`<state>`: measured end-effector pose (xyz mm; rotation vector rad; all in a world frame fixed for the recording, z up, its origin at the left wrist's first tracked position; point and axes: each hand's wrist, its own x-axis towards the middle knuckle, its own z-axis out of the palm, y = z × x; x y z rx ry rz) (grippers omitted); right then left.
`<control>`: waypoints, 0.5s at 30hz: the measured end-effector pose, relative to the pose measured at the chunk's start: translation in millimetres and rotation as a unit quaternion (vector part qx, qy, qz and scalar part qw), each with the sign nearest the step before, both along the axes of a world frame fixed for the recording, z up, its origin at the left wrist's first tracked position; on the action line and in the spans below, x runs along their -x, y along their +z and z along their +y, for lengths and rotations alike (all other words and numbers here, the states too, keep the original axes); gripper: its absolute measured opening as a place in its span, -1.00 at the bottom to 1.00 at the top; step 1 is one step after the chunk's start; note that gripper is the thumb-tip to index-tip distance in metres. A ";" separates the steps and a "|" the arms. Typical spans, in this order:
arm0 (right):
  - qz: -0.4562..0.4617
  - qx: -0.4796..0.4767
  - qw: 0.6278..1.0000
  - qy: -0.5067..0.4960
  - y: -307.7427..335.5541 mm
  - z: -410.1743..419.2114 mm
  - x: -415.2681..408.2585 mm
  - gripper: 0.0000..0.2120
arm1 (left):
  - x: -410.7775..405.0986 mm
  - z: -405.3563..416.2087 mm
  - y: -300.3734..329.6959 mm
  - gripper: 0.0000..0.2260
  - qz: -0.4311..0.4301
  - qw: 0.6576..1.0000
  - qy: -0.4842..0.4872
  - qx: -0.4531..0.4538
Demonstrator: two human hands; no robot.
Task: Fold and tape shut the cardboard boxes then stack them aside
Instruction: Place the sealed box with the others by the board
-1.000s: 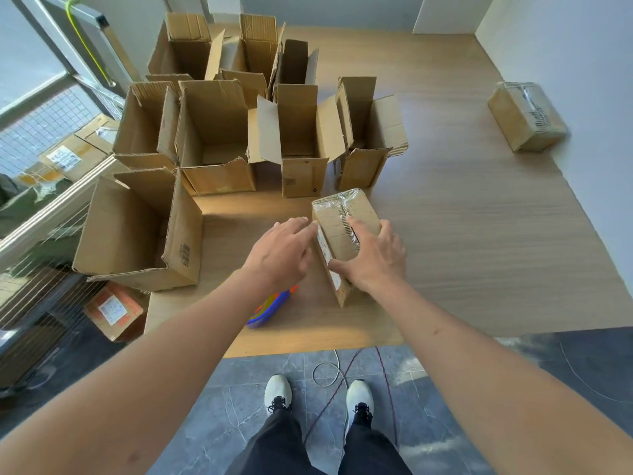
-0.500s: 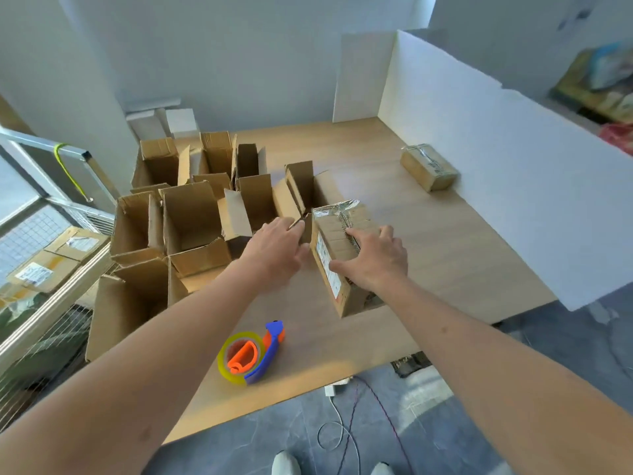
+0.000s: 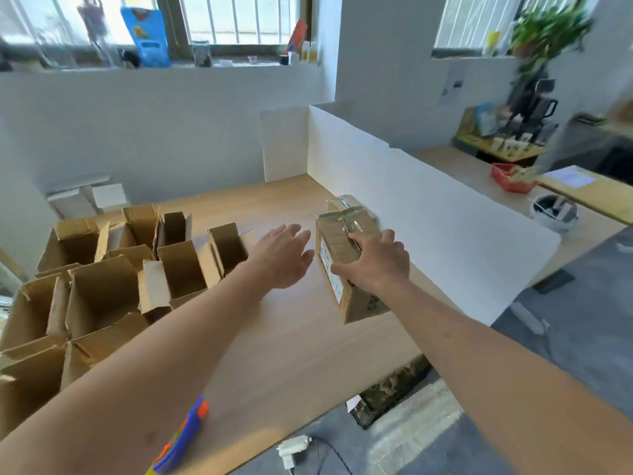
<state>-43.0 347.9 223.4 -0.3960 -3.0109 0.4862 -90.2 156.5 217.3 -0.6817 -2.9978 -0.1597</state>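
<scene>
The right hand [image 3: 375, 260] grips the taped box [image 3: 346, 262] from above, fingers curled over its top and thumb on its labelled near-left side. The box's long axis runs away from the person, far end towards a 2nd taped box [image 3: 344, 201] just beyond it by the white partition [image 3: 428, 228]. The left hand [image 3: 282, 255] hovers just left of the held box, fingers spread wide, holding nothing. Open boxes [image 3: 102, 279] stand further left on the surface [image 3: 291, 354].
</scene>
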 end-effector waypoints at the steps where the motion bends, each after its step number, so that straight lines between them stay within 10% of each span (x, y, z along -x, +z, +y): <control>1: 0.001 0.000 1.000 -0.002 2.4 15.9 1.6 -0.18 | 3.4 16.6 1.6 -0.53 0.002 1.000 -0.003 0.000; 15: 0.006 -0.006 1.000 -0.009 2.6 196.7 59.5 -0.19 | 73.7 190.2 -3.1 -0.58 -0.019 1.000 -0.002 -0.007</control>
